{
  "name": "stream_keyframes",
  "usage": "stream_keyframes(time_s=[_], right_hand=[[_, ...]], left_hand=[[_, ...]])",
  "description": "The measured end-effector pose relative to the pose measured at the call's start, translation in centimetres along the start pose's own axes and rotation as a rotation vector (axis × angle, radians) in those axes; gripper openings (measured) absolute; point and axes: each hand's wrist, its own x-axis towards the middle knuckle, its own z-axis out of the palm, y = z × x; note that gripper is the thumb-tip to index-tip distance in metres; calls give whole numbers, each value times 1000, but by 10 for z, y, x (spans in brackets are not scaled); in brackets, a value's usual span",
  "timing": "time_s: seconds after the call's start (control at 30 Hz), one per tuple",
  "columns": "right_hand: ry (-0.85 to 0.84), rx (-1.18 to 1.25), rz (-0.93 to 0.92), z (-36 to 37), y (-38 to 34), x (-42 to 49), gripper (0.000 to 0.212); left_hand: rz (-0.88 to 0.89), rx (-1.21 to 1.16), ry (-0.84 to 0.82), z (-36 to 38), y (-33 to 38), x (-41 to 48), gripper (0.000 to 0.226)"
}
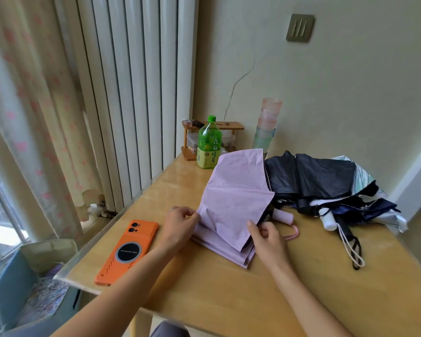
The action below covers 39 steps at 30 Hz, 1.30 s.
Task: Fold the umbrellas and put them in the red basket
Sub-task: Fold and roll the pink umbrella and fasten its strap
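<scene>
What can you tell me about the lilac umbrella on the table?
The lilac umbrella lies collapsed on the wooden table, its thin matte canopy partly pleated. A pink handle with a wrist loop pokes out at its right. The left hand pinches its left edge; the right hand grips its right edge. A dark umbrella lies close beside it.

Pale, glossy wooden surface. Near the left edge, an orange phone, camera side up. In the middle, a lilac umbrella, half folded, lying flat. Touching it on the right, a heap of dark umbrellas. At the far end, a green tea bottle, a small wooden rack, a stack of cups.
</scene>
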Motion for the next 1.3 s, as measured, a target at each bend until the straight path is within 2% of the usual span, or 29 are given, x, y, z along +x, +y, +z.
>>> stream_keyframes(time_s=[0.07, 0.2, 0.3, 0.4, 0.5, 0.6, 0.7, 0.83, 0.9, 0.93, 1.0, 1.07, 1.13, 1.17, 1.23, 1.3], right_hand=[[-101, -6, 25, 0, 0, 7, 40], [-258, 149, 104, 1, -1, 4, 50], [-238, 214, 87, -6, -8, 0, 33], [-256, 171, -10, -12, -7, -4, 44], [-346, 53, -35, -14, -6, -8, 55], [-392, -55, 7, -20, -6, -9, 58], [-440, -85, 114, -22, -4, -6, 50], [-362, -244, 121, -18, -6, -6, 41], [-289, -332, 107, -16, -12, -7, 39], [-241, -374, 97, -16, -19, -9, 40], [-107, -438, 32, -16, -31, -10, 50], [73, -504, -100, -15, -41, -6, 48], [219, -570, -331, -12, -45, 4, 33], [234, -597, -469, -9, -44, 12, 27], [162, -633, -610, 1, -34, 30, 22], [21, -669, -565, 10, -21, 42, 16]], left_hand=[[-13, 51, 16, 0, 3, -1, 24], [-75, 80, 37, -1, 8, 1, 45], [-139, 62, 14, -3, 7, 4, 33], [-157, 20, -13, -3, 6, 3, 29], [-177, 36, -32, -2, 8, 4, 40], [-170, 192, -35, -5, 9, 6, 40], [-170, 412, -14, -3, 12, 4, 32], [-166, 662, 3, 8, 25, -6, 22], [-25, 674, 80, 14, 28, -7, 21], [129, 637, 120, 17, 28, -5, 23], [442, 563, 88, 24, 29, 2, 37], [607, 545, 17, 35, 34, 13, 49], [679, 577, -48, 47, 37, 24, 52], [689, 605, -88, 53, 38, 29, 53], [650, 707, -196, 61, 41, 33, 61], [607, 811, -284, 65, 37, 32, 77]])
